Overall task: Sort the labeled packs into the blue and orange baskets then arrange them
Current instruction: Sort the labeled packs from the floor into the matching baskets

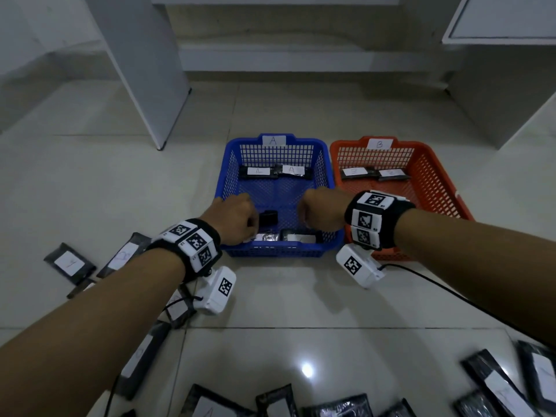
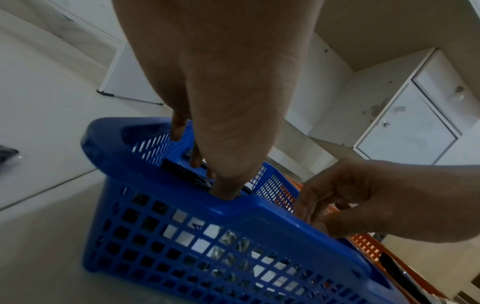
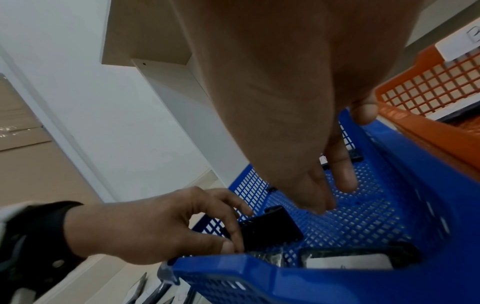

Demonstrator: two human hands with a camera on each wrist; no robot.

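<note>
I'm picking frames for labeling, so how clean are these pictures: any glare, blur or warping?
Head view: a bright glare spot on the tiled floor, and wide-angle bending at the edges. Left wrist view: the left hand looms large and soft; the blue basket looks stretched. Right wrist view: the right hand is smeared and dim, the basket's near rim blurred.

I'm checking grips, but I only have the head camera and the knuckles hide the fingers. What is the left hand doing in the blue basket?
Observer: In the right wrist view, the left hand pinches the edge of a dark pack inside the blue basket.
Operator: And the right hand?
Observer: The right hand holds nothing. Its fingers hang relaxed above the mesh floor.
Operator: Any label at the near wall?
Observer: The left wrist view shows a white label marked A through that wall.
</note>
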